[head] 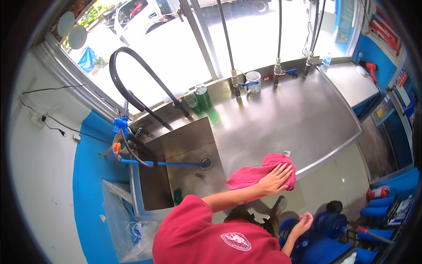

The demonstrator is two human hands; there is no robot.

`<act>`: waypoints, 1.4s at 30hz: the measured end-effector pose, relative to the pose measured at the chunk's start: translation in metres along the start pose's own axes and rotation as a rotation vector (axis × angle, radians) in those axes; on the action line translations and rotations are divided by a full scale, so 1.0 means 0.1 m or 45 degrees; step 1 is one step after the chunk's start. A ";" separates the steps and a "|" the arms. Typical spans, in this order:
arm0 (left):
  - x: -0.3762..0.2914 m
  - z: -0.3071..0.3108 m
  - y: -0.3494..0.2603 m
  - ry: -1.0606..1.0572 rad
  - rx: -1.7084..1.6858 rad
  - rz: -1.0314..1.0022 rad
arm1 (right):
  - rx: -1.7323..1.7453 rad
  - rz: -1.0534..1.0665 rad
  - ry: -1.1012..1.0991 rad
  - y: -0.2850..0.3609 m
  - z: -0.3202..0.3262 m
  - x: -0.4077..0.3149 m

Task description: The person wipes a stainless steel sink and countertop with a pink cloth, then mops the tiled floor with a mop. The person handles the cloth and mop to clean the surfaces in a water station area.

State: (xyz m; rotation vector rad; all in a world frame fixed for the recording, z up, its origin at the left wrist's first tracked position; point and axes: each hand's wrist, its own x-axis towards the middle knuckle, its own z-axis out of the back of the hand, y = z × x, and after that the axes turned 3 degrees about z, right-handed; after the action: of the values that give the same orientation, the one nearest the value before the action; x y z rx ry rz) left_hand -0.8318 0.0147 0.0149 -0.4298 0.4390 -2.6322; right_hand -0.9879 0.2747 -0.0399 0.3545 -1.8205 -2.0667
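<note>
My left hand [276,180] presses flat, fingers extended, on a pink-red cloth [249,176]. The cloth is bunched at the front edge of a stainless steel counter [280,118], and part of it hangs over that edge. Just beyond the cloth lies a small clear, shiny scrap [286,152], too small to identify. My right hand [302,225] is held off the counter, low and to the right, with fingers loosely curled and nothing in it. To the left of the cloth is a steel sink basin [191,148], where a blue rod [165,163] reaches to the drain.
Green-tinted bottles [202,95], a patterned mug [253,81] and valves with blue levers [250,84] line the window side. A black hose [115,72] arches above the sink. Blue water jugs [329,224] stand on the floor at right. A red hair dryer [371,69] is at far right.
</note>
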 end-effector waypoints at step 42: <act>-0.74 0.27 0.28 -0.524 0.307 1.279 | -0.575 1.482 1.400 0.85 -3.19 0.57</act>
State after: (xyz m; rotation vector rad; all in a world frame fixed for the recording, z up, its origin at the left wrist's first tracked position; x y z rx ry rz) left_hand -0.7489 0.0191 0.0120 -0.4860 0.1281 -1.5484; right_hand -0.8970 -0.0451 0.0034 0.1528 -0.5575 -0.9874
